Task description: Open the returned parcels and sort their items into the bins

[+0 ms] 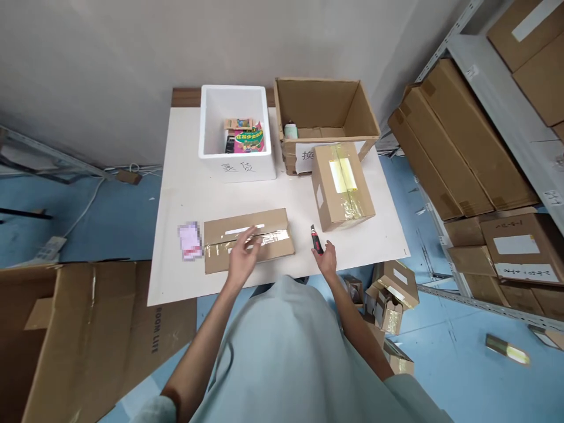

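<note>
A long, flat cardboard box (220,258) lies near the table's front edge. Clear tape runs along its top seam, which looks slit along part of its length. My left hand (244,255) is over the box's middle with fingers apart and slightly curled; whether it touches the lid I cannot tell. To the right of that box, my right hand (326,259) has its thumb and fingers around the rear end of a red and black box cutter (316,240). The cutter points away from me, its blade end forward. Behind it stands a taped carton (326,202) with a label.
At the table's back are a white foam box (238,167) holding colourful packages and an open carton (321,94) with a bottle inside. A blurred pinkish item (190,241) lies left. Shelves with cartons (520,247) stand right; a large open carton (101,329) stands left.
</note>
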Motion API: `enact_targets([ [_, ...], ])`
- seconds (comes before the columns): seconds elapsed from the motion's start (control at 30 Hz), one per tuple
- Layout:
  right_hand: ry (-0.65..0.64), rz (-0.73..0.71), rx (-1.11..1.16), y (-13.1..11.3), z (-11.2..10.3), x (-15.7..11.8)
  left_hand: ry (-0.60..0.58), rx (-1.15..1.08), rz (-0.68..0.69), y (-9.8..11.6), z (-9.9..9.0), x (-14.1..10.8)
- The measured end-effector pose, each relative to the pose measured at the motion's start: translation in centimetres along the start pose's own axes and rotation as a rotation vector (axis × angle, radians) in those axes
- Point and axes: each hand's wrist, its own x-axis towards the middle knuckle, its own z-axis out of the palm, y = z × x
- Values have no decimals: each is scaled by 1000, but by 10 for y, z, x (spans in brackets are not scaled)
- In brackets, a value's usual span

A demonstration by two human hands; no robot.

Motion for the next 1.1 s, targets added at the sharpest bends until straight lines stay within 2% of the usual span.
enact_targets([
  [0.1,-47,-12,-118,-10,17,2,147,99,-4,-22,-60,-3],
  [0.17,-53,-9,-133,-17,21,4,209,122,-36,-36,-90,-6],
  [0.23,-60,-12,-131,-23,22,6,228,105,-93,-50,-111,-7],
  [0.33,-81,-14,-114,-32,19,6,185,56,-152,-68,-129,-6],
  [0.43,-107,-23,-82,-49,10,2,89,0,-158,-79,-138,-2],
  [0.5,-137,-62,19,-66,-1,-3,36,-28,-144,-83,-142,1],
  [0.6,-162,-185,245,-103,-23,-17,-14,-39,-111,-87,-147,7],
  [0.7,-171,-303,258,-152,-43,-37,-59,-40,-91,-94,-150,13],
  [0.77,-207,-382,169,-188,-48,-53,-91,-53,-92,-99,-151,17],
  [0.87,-291,-557,-82,-238,-40,-75,-126,-91,-107,-107,-153,20],
  [0.97,-401,-739,-419,-278,-19,-92,-140,-136,-120,-112,-153,21],
  [1.1,-505,-836,-824,-313,14,-103,-148,-202,-162,-117,-151,18],
])
